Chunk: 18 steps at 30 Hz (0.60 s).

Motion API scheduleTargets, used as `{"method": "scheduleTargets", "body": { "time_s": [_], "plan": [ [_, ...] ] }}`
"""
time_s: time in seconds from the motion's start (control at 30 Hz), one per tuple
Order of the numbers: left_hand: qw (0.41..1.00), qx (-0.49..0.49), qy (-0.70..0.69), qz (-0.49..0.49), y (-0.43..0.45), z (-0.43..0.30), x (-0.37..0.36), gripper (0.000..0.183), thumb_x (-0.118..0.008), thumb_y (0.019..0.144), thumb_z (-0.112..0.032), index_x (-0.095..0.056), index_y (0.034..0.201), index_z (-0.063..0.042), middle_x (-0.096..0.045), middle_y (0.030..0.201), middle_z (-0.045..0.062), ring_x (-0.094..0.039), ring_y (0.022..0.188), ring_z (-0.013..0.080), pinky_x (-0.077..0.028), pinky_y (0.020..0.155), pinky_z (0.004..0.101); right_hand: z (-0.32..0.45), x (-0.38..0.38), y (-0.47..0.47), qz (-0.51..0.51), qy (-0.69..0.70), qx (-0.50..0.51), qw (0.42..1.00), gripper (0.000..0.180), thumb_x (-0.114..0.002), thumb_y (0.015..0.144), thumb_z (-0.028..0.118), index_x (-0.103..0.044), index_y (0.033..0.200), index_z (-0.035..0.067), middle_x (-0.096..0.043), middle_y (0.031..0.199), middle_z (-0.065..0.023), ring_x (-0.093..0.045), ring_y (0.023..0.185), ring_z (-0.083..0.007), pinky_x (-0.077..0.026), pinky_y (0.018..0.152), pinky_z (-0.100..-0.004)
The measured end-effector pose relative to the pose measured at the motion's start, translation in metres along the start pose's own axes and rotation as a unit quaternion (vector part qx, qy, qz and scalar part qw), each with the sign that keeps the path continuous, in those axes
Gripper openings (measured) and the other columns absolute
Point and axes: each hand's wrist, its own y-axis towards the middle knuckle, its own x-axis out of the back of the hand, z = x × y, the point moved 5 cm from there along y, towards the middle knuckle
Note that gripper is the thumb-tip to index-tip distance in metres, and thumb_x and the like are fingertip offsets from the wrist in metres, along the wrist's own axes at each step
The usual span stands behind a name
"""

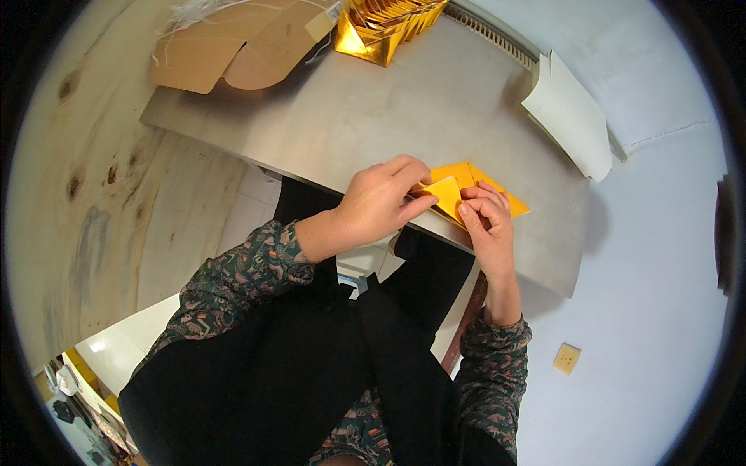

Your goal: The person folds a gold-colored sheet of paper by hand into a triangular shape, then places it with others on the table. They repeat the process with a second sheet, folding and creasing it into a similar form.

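Observation:
A yellow-gold sheet of paper (466, 175), partly folded, lies at the near edge of the grey table, with a pointed flap raised towards me. My left hand (387, 195) pinches the left side of this flap between thumb and fingers. On the other side, my right hand (486, 218) has its thumb and index finger at the flap's right edge, the other fingers resting over the paper. Farther back on the table stands a row of nested, folded shiny gold papers (384, 35), cut off by the top of the view.
The grey table (349, 116) meets a wall on the right. An open cardboard box (256, 52) with white strings sits at the back left. White sheets (568, 116) lean against the wall at right. A wooden board (105, 175) adjoins the table, and a wall socket (566, 358) is lower right.

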Motion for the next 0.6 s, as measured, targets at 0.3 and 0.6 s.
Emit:
{"method": "scheduleTargets", "body": {
  "time_s": [0.3,0.6],
  "plan": [
    [0.995,-0.089,0.035,-0.002,-0.009,0.005,0.006,0.03,-0.08,0.085,-0.003,-0.07,0.113,-0.002,-0.065,0.121,0.014,-0.071,0.098,0.0274,-0.062,0.083,0.034,0.008,-0.007,0.002,-0.058,-0.069,-0.036,0.995,0.009,-0.075,0.091,0.01,-0.069,0.091,0.003,-0.07,0.112,-0.0095,-0.06,0.114,-0.0305,-0.042,0.106,-0.0442],
    [0.99,-0.107,0.081,0.052,-0.035,0.004,0.027,0.043,-0.077,0.085,-0.01,-0.072,0.127,-0.01,-0.063,0.133,0.014,-0.06,0.12,0.0321,-0.048,0.102,0.0446,0.015,-0.008,0.002,-0.07,-0.076,-0.066,0.992,0.005,-0.074,0.091,0.004,-0.069,0.091,0.001,-0.07,0.113,-0.0096,-0.06,0.116,-0.0291,-0.044,0.106,-0.0409]
  ]
}}
